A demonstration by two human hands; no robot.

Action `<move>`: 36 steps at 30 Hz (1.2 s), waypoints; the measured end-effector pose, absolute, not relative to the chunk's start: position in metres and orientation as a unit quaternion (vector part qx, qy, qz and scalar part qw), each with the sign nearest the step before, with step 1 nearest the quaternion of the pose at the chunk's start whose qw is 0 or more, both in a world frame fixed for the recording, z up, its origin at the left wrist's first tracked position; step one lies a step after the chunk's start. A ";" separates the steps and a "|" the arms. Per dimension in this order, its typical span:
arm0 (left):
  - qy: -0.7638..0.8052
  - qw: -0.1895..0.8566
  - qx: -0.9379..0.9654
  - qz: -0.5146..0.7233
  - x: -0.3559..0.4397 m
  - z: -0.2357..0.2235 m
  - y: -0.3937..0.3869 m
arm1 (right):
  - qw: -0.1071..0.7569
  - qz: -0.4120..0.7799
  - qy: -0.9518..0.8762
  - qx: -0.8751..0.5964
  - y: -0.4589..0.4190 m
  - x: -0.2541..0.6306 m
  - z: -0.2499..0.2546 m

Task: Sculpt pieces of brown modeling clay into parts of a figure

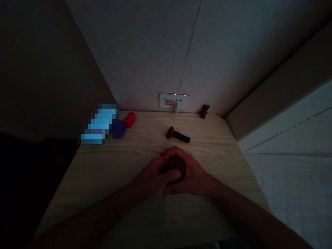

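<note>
Near the middle of the pale wood-grain worktop (220, 155), head view: dark brown rounded lump (173, 164), texture too dim to read. Probably light, possibly soft; best cupped at opposite sides. It sits between both hands: left hand (152, 174) part-closed, thumb across it; right hand (195, 175) curled around its right side.

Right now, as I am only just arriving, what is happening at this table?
A person's left hand and right hand hold a dark brown lump between them, over a wooden tabletop. Just beyond lies a hammer-shaped piece, brown and black. A red lump and a purple lump sit farther off, leftward.
</note>
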State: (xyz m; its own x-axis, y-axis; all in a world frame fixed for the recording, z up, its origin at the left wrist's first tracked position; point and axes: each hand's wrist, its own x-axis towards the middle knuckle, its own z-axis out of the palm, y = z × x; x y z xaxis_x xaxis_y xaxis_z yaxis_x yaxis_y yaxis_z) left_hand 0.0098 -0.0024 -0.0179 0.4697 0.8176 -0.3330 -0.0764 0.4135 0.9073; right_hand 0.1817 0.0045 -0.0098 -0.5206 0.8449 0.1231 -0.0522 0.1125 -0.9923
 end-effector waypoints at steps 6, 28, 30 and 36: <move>0.366 0.750 0.458 0.307 0.007 -0.018 -0.001 | 0.359 0.554 -0.706 -0.257 0.009 0.185 -0.004; 0.412 0.734 0.464 0.277 0.007 -0.023 -0.001 | 0.393 0.543 -0.662 -0.334 0.004 0.185 -0.009; 0.422 0.732 0.460 0.273 0.008 -0.022 -0.002 | 0.392 0.532 -0.667 -0.345 0.004 0.186 -0.009; 0.414 0.717 0.477 0.296 0.010 -0.014 0.000 | 0.371 0.461 -0.744 -0.309 0.010 0.185 -0.006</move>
State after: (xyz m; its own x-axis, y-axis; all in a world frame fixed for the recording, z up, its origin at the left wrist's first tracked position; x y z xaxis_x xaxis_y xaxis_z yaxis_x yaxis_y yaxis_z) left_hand 0.0102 -0.0002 -0.0137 0.4832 0.8184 -0.3110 -0.0296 0.3703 0.9284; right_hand 0.1852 0.0102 -0.0065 -0.5331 0.8026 0.2678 0.1183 0.3841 -0.9157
